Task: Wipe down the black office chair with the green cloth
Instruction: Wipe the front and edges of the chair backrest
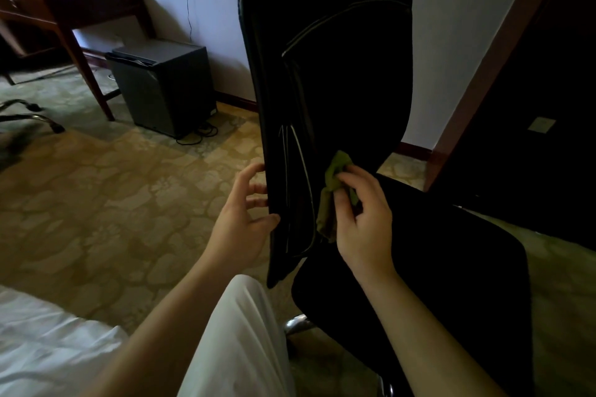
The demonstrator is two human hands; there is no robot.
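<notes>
The black office chair point(338, 68) stands close in front of me, its tall backrest upright and its seat point(451, 267) stretching to the lower right. My right hand point(362, 219) is shut on the crumpled green cloth point(333, 177) and presses it against the lower front of the backrest. My left hand point(245, 216) grips the left edge of the backrest at the same height, fingers curled around the rim and thumb on the front. A chrome part of the chair base point(298, 325) shows under the seat.
A dark mini fridge point(164, 87) stands on the patterned carpet at the wall, cables beside it. A wooden desk point(80, 10) is at the far left. White bedding point(48, 348) fills the lower left. A dark wooden door frame point(490, 68) rises on the right.
</notes>
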